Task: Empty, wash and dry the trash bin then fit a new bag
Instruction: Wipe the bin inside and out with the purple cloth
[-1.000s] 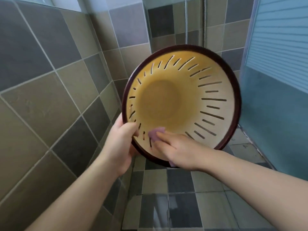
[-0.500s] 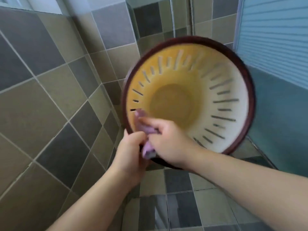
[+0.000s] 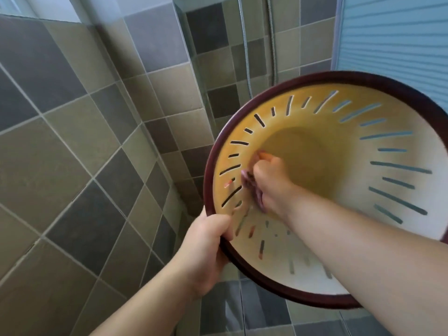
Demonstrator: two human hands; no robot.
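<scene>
The trash bin (image 3: 378, 202) is tipped mouth-on toward the person, held in the air beside the tiled wall (image 3: 72, 141). The right hand (image 3: 269, 183), bunched around a purple cloth (image 3: 252, 185), has pushed from the near rim deep down the slotted side. The left hand (image 3: 206, 248) clamps the rim. Drying looks underway.

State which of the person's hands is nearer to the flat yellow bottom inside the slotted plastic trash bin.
Right. The right hand, gripping a purple cloth, is deep inside the trash bin beside its bottom; the left hand grips the dark red rim at the opening.
</scene>
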